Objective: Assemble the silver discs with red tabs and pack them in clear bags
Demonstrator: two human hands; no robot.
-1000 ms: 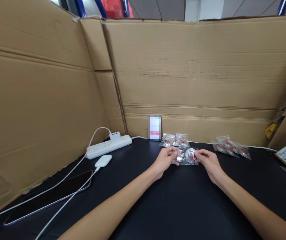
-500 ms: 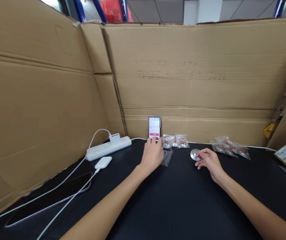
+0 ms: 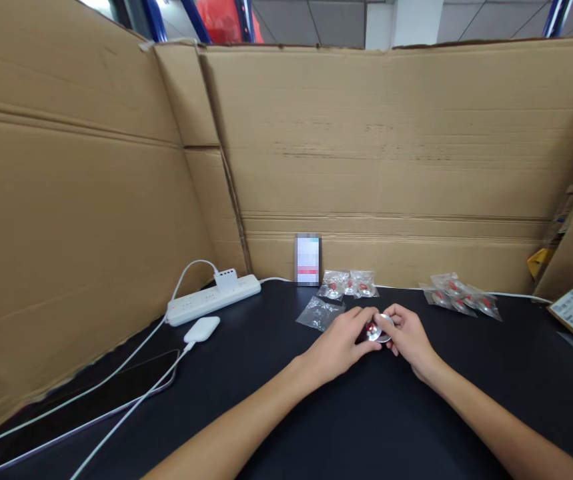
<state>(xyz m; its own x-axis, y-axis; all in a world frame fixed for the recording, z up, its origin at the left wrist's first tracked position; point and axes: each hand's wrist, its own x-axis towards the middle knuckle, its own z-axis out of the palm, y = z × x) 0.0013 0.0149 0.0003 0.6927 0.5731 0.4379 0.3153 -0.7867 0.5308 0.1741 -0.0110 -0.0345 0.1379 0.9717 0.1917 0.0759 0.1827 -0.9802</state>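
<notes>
My hands meet over the black tabletop, right of the middle. Between them is a shiny silver disc with a red mark (image 3: 373, 331), and a second round silver edge shows just right of it. I cannot tell whether these are two discs or two parts of one. My left hand (image 3: 340, 341) closes around the left side, thumb below and fingers above. From the right, my right hand (image 3: 410, 337) pinches the other side between thumb and fingers. A flat clear plastic bag (image 3: 320, 313) lies just beyond my left hand.
Several bagged silver discs (image 3: 351, 285) lie beside an upright phone (image 3: 308, 261); another bagged group (image 3: 461, 297) lies right. On the left are a white power strip (image 3: 211, 301), a white charger (image 3: 202, 329) and a dark tablet-like device (image 3: 91, 407). Cardboard walls (image 3: 391, 147) enclose the table.
My left hand has left the clear bag near the phone and come right to the silver disc. My right hand has moved slightly left and nearer with the disc.
</notes>
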